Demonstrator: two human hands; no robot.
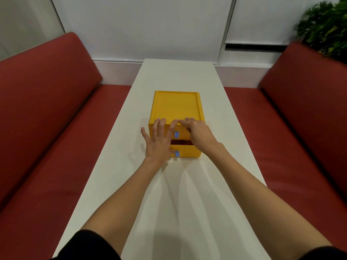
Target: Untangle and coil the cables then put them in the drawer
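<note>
Fingers [162,123] of the left hand [159,145] lie straight and spread on the front of the yellow box [176,106] at 7 o'clock; the right hand [200,135] curls over its top front edge at 5 o'clock, gripping it. Its blue-tabbed drawers [187,152] face 6 o'clock on the surface [187,203].

A long white rectangular table [187,212] runs straight out to the far wall. On each side of it stands a dark red upholstered bench with a padded seat and a tall backrest, the left bench [47,109] and the right bench [300,119]. Pale white wall panels [142,25], split by slim vertical frames, cover the far wall above a white sill. A green leafy plant [326,25] rises behind the right backrest. Soft overhead light leaves faint shadows on the tabletop.
</note>
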